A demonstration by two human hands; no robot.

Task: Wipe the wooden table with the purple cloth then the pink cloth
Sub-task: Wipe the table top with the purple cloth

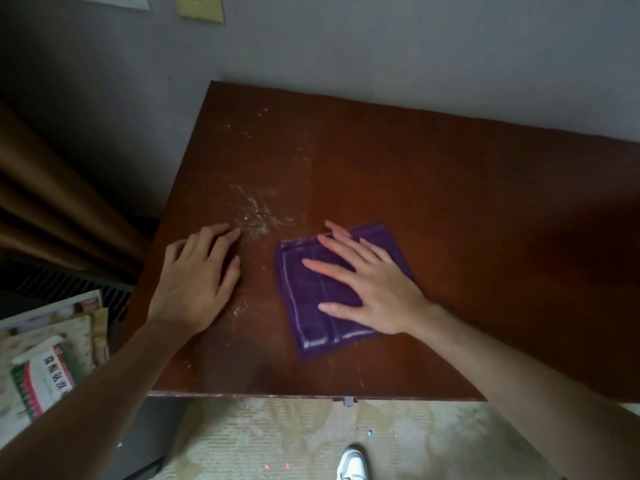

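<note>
Now pressing flat on the folded purple cloth [337, 292] with the right hand [372, 289], fingers spread, near the middle of the wooden table [450, 202]. Resting the left hand [197, 282] loosely open just left, gripping nothing. Risk: smearing the white dust [256, 216] rather than lifting it, or pushing it off the edge; no pink cloth visible.

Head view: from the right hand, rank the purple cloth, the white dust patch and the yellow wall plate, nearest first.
1. Purple cloth: flat under the right hand.
2. White dust patch: on the table, to its left.
3. Yellow wall plate: high on the far wall.
</note>
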